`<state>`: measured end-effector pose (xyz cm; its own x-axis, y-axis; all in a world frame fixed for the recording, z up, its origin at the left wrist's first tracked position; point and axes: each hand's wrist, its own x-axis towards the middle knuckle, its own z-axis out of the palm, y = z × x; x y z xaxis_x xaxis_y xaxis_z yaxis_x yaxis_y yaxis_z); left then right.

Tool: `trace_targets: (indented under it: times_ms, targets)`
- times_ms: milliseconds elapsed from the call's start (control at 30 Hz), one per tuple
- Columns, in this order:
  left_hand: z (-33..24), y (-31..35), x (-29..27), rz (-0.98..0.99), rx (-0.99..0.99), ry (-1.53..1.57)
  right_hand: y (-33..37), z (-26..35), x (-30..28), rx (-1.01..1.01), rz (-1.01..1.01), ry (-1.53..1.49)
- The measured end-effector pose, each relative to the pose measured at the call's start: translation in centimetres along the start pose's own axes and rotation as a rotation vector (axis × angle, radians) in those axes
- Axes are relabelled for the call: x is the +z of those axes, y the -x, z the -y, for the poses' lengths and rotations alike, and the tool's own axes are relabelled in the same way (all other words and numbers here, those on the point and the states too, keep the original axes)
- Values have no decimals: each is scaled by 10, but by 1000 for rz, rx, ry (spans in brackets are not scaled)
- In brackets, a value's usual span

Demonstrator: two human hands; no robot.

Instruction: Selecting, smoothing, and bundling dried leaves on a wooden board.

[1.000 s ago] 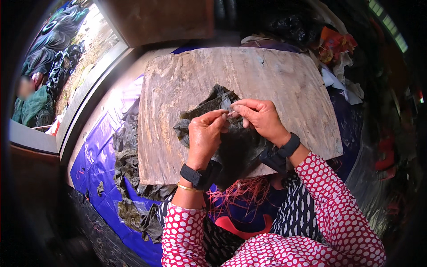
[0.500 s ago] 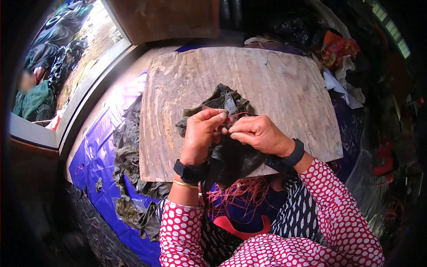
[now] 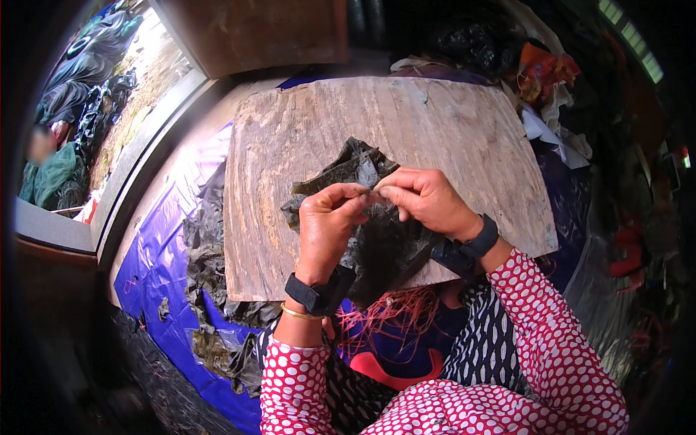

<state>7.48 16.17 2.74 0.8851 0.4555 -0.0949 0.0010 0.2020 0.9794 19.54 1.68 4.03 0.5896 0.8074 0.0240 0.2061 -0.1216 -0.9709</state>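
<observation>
On a wooden board (image 3: 464,138) lies a bundle of dark, greenish-brown, wrinkled thin sheets (image 3: 391,243), like seaweed or leaves; its near end hangs past the board's front edge. Above it my two hands meet, fingertips nearly touching. My left hand (image 3: 330,221) is closed in a pinch, and so is my right hand (image 3: 428,199). Between the fingertips shows a thin pinkish string (image 3: 374,197), blurred and partly hidden by the fingers. A tangle of pink strings (image 3: 391,315) lies in front of me, below the board's near edge.
Blue plastic sheeting (image 3: 156,290) spreads under and around the board. More dark crumpled sheets (image 3: 206,268) lie on it at the left. A doorway frame (image 3: 145,152) stands at the far left, with heaped nets (image 3: 54,177) beyond. Bags and a red-orange wrapper (image 3: 544,72) sit at the far right.
My right hand has shifted up and turned over the bundle, its fingertips coming close against my left hand's. The pink string, clearer before by the right fingers, is now mostly hidden.
</observation>
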Motion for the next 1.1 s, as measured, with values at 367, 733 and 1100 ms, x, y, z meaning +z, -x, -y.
trace_targets:
  times_ms: [367,733,1100]
  targets:
    - [-7,-1,-10,-56,-123,-146,10,15,0,83,-23,-77]
    - [-4,-6,-15,66,-247,26,24,-9,27,-447,182,501]
    - [8,-4,-18,-19,-77,-145,32,51,-37,297,312,-54]
